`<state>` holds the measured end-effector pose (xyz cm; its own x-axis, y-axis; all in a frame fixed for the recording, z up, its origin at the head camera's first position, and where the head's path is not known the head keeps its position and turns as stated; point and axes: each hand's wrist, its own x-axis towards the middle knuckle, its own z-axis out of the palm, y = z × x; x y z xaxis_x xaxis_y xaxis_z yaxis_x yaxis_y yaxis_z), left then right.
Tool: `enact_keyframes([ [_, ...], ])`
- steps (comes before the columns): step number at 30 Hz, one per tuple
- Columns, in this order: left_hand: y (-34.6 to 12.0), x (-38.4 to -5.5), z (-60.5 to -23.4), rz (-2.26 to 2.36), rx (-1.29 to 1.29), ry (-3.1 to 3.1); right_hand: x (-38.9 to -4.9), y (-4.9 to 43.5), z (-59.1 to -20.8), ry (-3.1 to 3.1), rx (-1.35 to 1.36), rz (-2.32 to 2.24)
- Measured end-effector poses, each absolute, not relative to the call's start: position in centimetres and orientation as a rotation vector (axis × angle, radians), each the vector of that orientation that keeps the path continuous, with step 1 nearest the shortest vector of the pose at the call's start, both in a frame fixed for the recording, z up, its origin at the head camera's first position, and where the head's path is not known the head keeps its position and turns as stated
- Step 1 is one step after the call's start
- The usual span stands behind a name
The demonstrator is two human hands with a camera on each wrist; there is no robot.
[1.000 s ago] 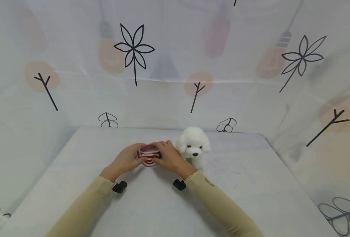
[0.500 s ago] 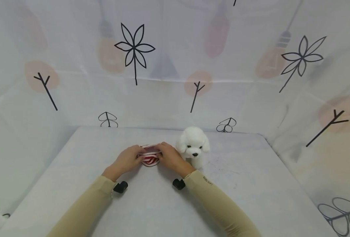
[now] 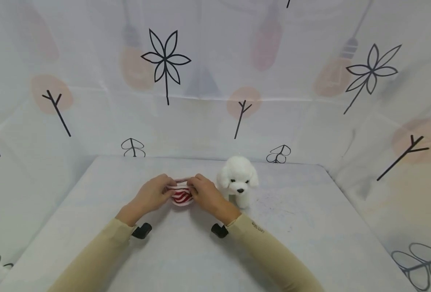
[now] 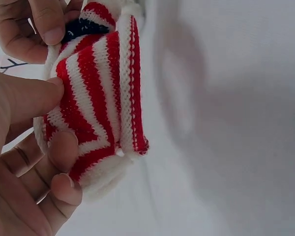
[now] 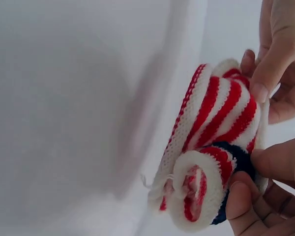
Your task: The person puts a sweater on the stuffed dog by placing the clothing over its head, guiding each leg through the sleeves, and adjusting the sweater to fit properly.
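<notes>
Head view. One striped knit garment (image 3: 181, 198), red and white, left of centre on the far half of the tabletop (image 3: 292, 235), opening tipped upward; whether it touches the surface, you cannot tell. Your left grip (image 3: 153, 194) pinches its left edge; your right grip (image 3: 205, 194) pinches its right. One white plush dog (image 3: 238, 178), upright, just right of your right grip. Hazard: your right wrist lies close to the plush dog, so a sideways swing could topple it.

Left wrist view. Left grip: thumb and fingertips on the garment's edge, apart from the red-and-white hem (image 4: 128, 83). Hazard: so light a hold could let the knit slip if your right grip pulls harder.

Right wrist view. Right grip: thumb and fingertips pinching at a navy band (image 5: 242, 156), beside one white cuff (image 5: 214, 189). One loose thread (image 5: 145, 183) near the hem; a finger catching it could pull stitches. Containers: no separate vessel seen; the cuff's opening shows only red-and-white knit inside.
</notes>
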<state>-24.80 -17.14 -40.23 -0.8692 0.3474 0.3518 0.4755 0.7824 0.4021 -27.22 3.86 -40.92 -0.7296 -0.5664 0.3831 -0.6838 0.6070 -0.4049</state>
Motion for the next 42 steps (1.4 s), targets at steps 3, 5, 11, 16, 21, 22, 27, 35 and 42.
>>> enact_keyframes([
  [3, -17.2, -24.4, -39.0, -0.710, -0.694, -2.658, -26.6, 3.8, -39.9, -2.540, 1.062, 0.760],
  [5, -17.2, -24.1, -38.1, -0.699, -0.724, -2.613, -26.3, 3.8, -39.2, -2.471, 1.083, 0.733],
  [11, -16.9, -24.1, -36.0, -0.675, -0.821, -2.499, -25.7, 4.6, -36.6, -2.313, 1.094, 0.697],
  [16, -15.9, -24.2, -34.1, -0.634, -0.880, -2.457, -25.3, 6.0, -34.2, -2.254, 1.129, 0.687],
  [21, -14.5, -24.4, -31.9, -0.583, -0.903, -2.442, -25.0, 7.5, -31.8, -2.212, 1.160, 0.669],
  [22, -14.2, -24.5, -31.6, -0.576, -0.909, -2.435, -25.0, 7.9, -31.3, -2.209, 1.153, 0.665],
  [27, -12.2, -25.2, -30.0, -0.559, -0.968, -2.387, -25.0, 9.9, -29.5, -2.212, 1.098, 0.639],
  [35, -8.5, -26.0, -28.6, -0.569, -1.005, -2.350, -25.5, 13.9, -28.3, -2.134, 1.119, 0.613],
  [42, -5.3, -26.5, -28.0, -0.578, -1.042, -2.358, -25.8, 17.0, -28.1, -2.120, 1.073, 0.602],
])
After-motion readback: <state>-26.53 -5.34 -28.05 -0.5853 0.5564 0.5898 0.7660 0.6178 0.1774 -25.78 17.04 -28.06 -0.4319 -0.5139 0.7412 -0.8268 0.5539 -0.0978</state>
